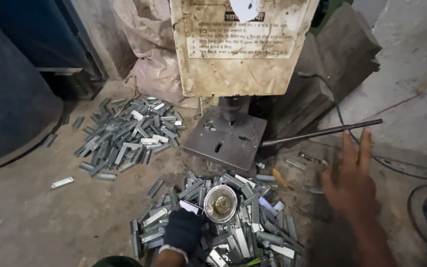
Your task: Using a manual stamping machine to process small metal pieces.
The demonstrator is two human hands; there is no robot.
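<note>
With the gloved left hand [184, 230] closed on a metal strip [190, 206] from the near pile [243, 222] on the floor, the open, empty right hand [348, 185] should grip the lever rod [322, 132] squarely.

Open floor [40, 217] lies left; ahead, the press plate [226, 138], its lever [322, 132] and metal strips [243, 222] block passage.

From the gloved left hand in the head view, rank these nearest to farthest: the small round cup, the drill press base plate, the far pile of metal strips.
From the left hand:
1. Small round cup, just right of it, among the near strips.
2. Base plate, beyond the cup, centre.
3. Far pile of metal strips, upper left on the floor.
</note>
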